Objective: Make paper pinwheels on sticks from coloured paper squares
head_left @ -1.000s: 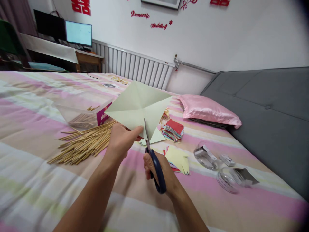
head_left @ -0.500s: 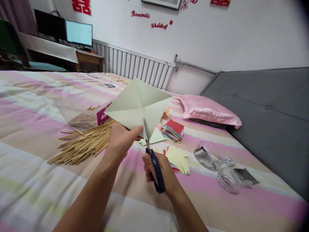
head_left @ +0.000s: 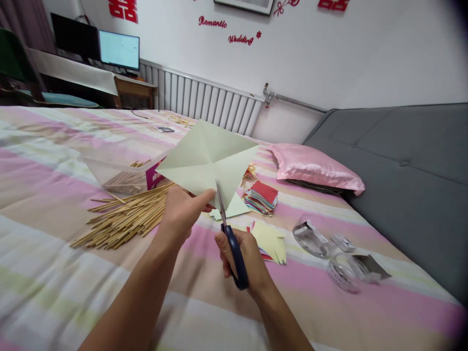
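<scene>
A pale green square of paper (head_left: 204, 158), creased from corner to corner, is pinched at its near edge by my left hand (head_left: 185, 209), thumb on top. In my right hand (head_left: 245, 258) is a pair of scissors (head_left: 237, 261) with dark blue handles. Their blades lie at the paper's near corner, pointing in toward its centre along a crease. Below the square, more pale green paper (head_left: 237, 206) rests on the bed. Close by my right hand lies a pile of pale yellow paper (head_left: 270, 240) with cut slits, some red sheets showing underneath.
Left of my hands, many thin wooden sticks (head_left: 127, 219) lie beside a clear plastic box (head_left: 117, 175) holding more. A stack of coloured paper squares (head_left: 261, 197) sits beyond the yellow pile. Rolls of clear tape (head_left: 343, 273) lie to the right, a pink pillow (head_left: 318, 168) farther back.
The scissors have tilted slightly, and their blades look a little more apart at the paper. Paper and left hand have shifted slightly left.
</scene>
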`<state>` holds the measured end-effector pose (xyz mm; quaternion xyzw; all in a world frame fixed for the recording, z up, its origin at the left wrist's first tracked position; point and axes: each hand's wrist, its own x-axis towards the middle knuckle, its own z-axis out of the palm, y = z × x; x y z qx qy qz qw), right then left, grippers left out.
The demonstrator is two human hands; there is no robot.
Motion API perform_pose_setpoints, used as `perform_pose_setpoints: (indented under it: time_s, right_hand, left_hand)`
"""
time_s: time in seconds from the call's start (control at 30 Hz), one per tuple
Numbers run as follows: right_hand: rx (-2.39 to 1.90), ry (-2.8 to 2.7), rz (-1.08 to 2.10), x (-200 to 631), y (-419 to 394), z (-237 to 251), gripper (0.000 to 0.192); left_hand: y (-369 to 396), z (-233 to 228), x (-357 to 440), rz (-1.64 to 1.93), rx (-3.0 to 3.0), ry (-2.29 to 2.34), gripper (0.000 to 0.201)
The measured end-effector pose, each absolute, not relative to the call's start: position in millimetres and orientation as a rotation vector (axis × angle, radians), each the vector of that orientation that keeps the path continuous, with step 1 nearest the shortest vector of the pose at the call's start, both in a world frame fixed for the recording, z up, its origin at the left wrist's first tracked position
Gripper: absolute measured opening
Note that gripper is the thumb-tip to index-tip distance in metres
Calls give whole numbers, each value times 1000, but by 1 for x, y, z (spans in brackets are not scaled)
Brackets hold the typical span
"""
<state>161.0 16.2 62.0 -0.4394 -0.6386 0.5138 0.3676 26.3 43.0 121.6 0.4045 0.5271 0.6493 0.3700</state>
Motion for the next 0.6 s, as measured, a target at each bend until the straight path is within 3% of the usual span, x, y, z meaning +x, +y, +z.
perform_pose_setpoints:
  time_s: [0.3,0.43,0.6]
  right_hand:
    - [-809,-1529,1306,169,23,61,43]
    - [-736,-1167,1257,168,28,65,33]
    - [-718,-918,1119,171,34,69,34]
  left_hand:
    - [54,113,21,1843,778,1181,16]
    - [52,109,37,1752,790,1136,23]
    - [40,101,71,1545,953,1107,21]
